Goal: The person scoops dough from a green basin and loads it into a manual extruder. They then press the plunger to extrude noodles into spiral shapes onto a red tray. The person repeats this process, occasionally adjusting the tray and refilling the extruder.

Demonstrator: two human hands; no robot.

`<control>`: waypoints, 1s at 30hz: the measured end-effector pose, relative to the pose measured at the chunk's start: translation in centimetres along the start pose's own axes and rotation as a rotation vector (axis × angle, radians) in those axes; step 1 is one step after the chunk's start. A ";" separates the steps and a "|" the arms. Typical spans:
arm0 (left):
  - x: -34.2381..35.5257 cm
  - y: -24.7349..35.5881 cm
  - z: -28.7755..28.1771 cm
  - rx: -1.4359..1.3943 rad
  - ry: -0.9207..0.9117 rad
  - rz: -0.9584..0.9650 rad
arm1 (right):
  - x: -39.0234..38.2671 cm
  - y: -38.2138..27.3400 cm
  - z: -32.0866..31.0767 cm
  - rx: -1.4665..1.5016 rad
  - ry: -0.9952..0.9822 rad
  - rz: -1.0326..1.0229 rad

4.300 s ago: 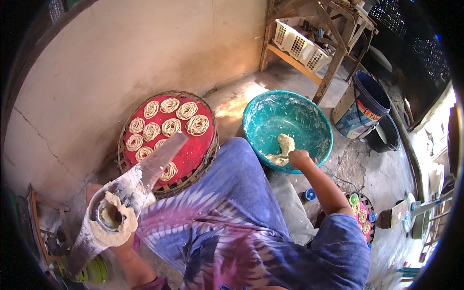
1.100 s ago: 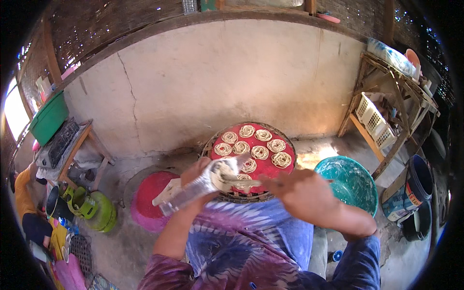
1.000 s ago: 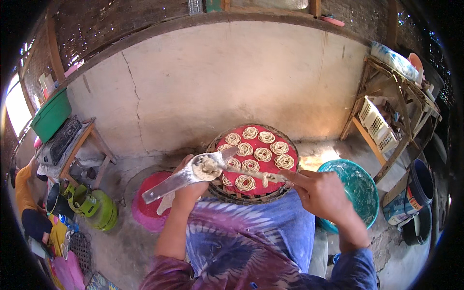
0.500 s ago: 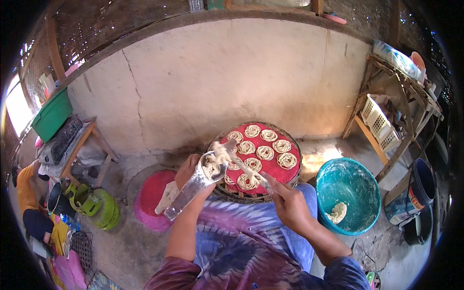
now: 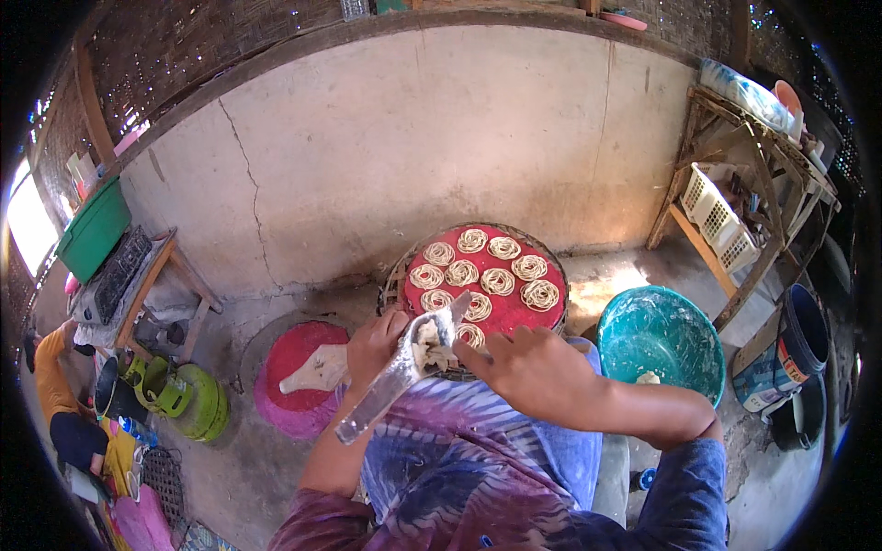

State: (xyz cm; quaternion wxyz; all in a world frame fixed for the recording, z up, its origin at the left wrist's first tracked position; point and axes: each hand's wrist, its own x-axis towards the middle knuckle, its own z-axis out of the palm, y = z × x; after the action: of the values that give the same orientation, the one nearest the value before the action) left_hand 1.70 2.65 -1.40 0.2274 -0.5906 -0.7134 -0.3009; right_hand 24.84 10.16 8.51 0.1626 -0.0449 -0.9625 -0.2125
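Observation:
My left hand (image 5: 372,347) is closed around a long-handled dough press (image 5: 377,404), holding it tilted above my lap. Pale dough (image 5: 430,351) fills its cup. At the cup's right rim, my right hand (image 5: 533,367) is palm down, index finger reaching to the dough and the other fingers curled; whatever they hold is hidden. Just beyond is a round woven tray (image 5: 395,285) lined with red, bearing several coiled dough rosettes (image 5: 497,282). A pale paddle-shaped piece (image 5: 317,369) lies on a red and pink round stool or tub (image 5: 285,354) left of my arm.
On the right stands a teal basin (image 5: 661,340) with dough remnants, beside a dark bucket (image 5: 795,340) and a wooden rack (image 5: 772,174) holding a white basket (image 5: 717,216). To the left are a green gas cylinder (image 5: 197,404), a low bench (image 5: 152,275) and another person (image 5: 60,381).
My right hand has moved left and up to the press cup, its palm now downward. The dough-covered strip between hand and press no longer shows. The press has shifted slightly right.

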 end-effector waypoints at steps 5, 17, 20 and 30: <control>0.2 -2.2 -1.0 0.093 -0.024 -0.156 | -3.1 2.5 -1.7 0.179 -0.059 0.266; 1.9 -1.4 -0.8 0.070 0.141 -0.187 | -2.7 -5.4 8.0 1.085 0.204 0.485; 1.7 -0.8 -1.0 0.060 0.090 -0.165 | -3.1 -3.3 7.9 1.106 0.186 0.559; 1.4 -2.5 0.9 -0.064 0.074 -0.245 | -7.7 -4.3 9.1 1.513 0.224 0.529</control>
State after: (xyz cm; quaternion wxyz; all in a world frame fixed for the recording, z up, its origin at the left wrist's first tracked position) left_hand -0.97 3.95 -1.46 0.1961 -0.4946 -0.7613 -0.3705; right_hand 28.78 10.01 -3.57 0.2891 -0.1273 -0.7811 0.5386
